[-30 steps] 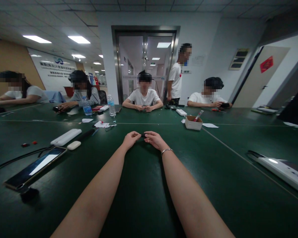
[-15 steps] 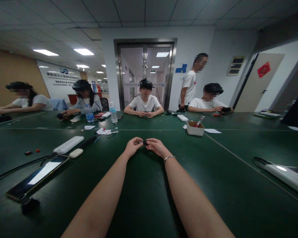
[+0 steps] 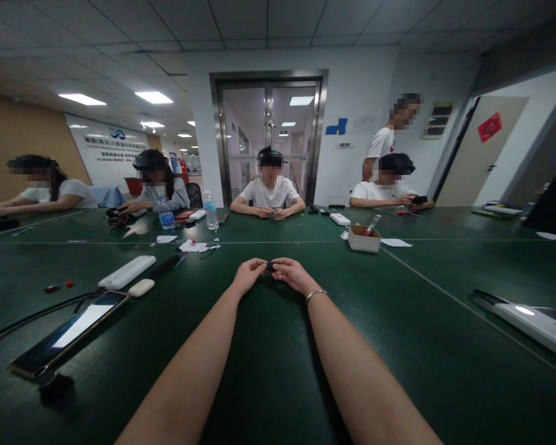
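Note:
Both my arms reach forward over the green table (image 3: 269,358). Between my fingertips is a small black object (image 3: 270,266), too small and too covered for its kind to show. My left hand (image 3: 250,275) pinches its left end with thumb and fingers. On the other end, my right hand (image 3: 294,274) has its fingers closed too, with a silver bracelet (image 3: 315,295) at that wrist. Much of the object is hidden behind the fingertips, which nearly meet just above the tabletop.
To the left lie a phone (image 3: 69,334), a white power bank (image 3: 127,272) and a white earbud case (image 3: 141,287). A small box (image 3: 364,240), two water bottles (image 3: 211,211) and paper scraps (image 3: 192,246) stand or lie farther off. Several people sit opposite.
My hands stay nearly in place, and the fingertips now cover more of the object's left end. A standing person has moved right, behind a seated co-worker.

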`<state>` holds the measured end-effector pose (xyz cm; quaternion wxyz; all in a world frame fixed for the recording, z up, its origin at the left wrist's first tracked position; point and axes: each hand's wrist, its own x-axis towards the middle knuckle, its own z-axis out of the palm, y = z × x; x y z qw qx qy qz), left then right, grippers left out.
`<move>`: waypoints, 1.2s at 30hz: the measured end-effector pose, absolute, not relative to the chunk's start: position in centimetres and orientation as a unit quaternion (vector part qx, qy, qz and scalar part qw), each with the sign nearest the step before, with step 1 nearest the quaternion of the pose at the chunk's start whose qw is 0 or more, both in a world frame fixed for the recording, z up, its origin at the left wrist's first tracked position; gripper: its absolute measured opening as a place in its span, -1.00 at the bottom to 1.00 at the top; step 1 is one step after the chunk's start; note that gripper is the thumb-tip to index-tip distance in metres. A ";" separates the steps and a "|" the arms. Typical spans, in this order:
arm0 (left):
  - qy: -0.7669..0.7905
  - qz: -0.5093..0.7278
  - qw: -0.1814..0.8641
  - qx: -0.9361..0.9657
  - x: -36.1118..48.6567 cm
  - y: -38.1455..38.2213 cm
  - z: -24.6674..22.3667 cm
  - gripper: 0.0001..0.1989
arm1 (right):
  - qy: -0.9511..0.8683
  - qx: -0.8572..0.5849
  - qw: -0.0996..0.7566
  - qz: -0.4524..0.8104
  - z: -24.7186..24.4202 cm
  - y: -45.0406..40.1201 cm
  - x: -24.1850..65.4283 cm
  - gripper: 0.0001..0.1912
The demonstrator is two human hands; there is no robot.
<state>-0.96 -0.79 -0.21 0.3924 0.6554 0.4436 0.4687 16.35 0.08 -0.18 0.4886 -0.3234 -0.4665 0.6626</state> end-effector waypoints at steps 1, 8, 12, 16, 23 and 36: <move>0.448 0.469 0.391 0.652 -1.0 -0.7 -0.3 -0.69 | -0.467 -0.322 0.490 0.662 -0.2 0.1 16.4 -0.82; 0.482 0.452 0.370 0.653 -1.1 -0.2 -0.8 -0.61 | -0.467 -0.327 0.491 0.658 -0.2 0.1 16.3 -0.83; 0.494 0.439 0.347 0.665 -1.3 0.2 -1.2 -0.57 | -0.471 -0.328 0.485 0.660 0.0 -0.2 16.3 -0.83; 0.499 0.431 0.331 0.675 -1.4 0.5 -1.4 -0.54 | -0.475 -0.328 0.486 0.656 0.1 -0.4 16.3 -0.82; 0.508 0.418 0.331 0.676 -1.5 0.5 -1.2 -0.51 | -0.489 -0.315 0.482 0.655 -0.1 -0.3 16.5 -0.79; 0.506 0.417 0.353 0.667 -1.3 0.3 -1.1 -0.52 | -0.481 -0.321 0.486 0.655 0.2 -0.5 16.4 -0.78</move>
